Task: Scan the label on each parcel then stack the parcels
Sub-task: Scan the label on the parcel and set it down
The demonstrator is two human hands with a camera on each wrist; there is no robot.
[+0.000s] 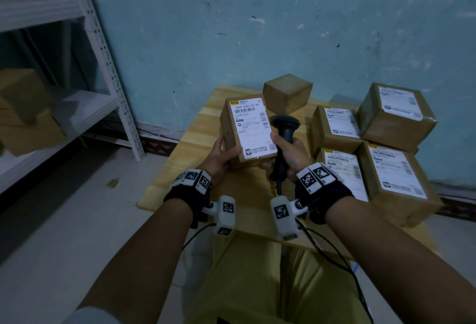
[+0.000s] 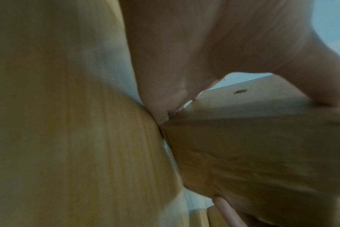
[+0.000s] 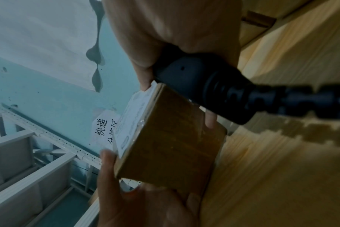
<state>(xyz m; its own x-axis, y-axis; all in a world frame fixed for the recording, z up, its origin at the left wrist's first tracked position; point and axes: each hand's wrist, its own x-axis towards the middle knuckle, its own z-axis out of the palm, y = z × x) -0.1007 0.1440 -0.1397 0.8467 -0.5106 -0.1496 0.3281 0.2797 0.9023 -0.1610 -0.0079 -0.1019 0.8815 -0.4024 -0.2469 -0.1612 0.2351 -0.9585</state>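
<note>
A brown cardboard parcel (image 1: 244,130) with a white shipping label (image 1: 253,127) facing up is held above the wooden table (image 1: 185,166). My left hand (image 1: 221,156) grips its lower left corner, thumb on top. My right hand (image 1: 288,153) grips the handle of a black barcode scanner (image 1: 284,133) and its fingers also touch the parcel's right edge. The scanner head sits just right of the label. In the right wrist view the parcel (image 3: 171,138) and the scanner handle (image 3: 204,86) meet. The left wrist view shows the parcel (image 2: 252,153) from below.
Several labelled parcels (image 1: 394,174) lie grouped at the table's right, one (image 1: 396,112) stacked on others. A plain brown box (image 1: 287,91) stands at the back by the blue wall. A white metal shelf rack (image 1: 98,66) with boxes stands to the left. The scanner cable (image 1: 334,251) trails over my lap.
</note>
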